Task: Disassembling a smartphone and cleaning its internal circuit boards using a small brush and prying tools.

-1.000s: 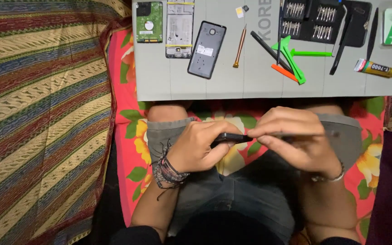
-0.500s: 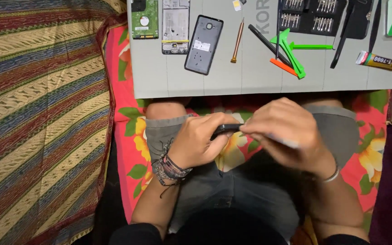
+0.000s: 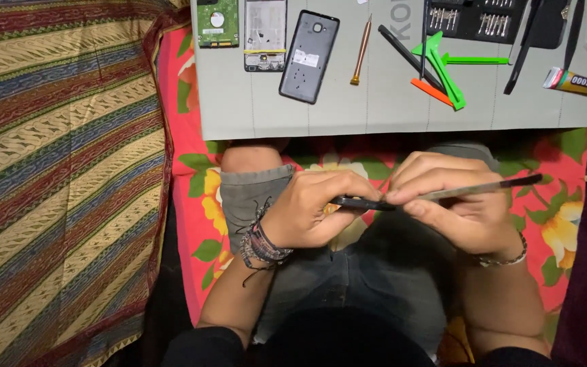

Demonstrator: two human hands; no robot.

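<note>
My left hand point(image 3: 314, 211) grips a thin black phone point(image 3: 361, 202) edge-on over my lap. A beaded bracelet sits on that wrist. My right hand point(image 3: 453, 204) pinches a slim metal pry tool point(image 3: 484, 187) whose tip meets the phone's right edge; its dark handle points to the right. Both hands are close together above my grey shorts. How deep the tool tip sits in the phone is hidden by my fingers.
A grey work mat point(image 3: 388, 109) lies ahead with a phone back cover point(image 3: 308, 56), a phone frame point(image 3: 265, 34), a green circuit board point(image 3: 217, 22), a copper-tipped screwdriver point(image 3: 361, 51), green and orange pry picks point(image 3: 443, 64), a bit case point(image 3: 484, 19) and a glue tube point(image 3: 579, 81). A striped cloth point(image 3: 56, 170) lies at left.
The view has tilted down a little, so the mat sits higher in the picture. My right hand has shifted, and the pry tool's handle now sticks out to the right.
</note>
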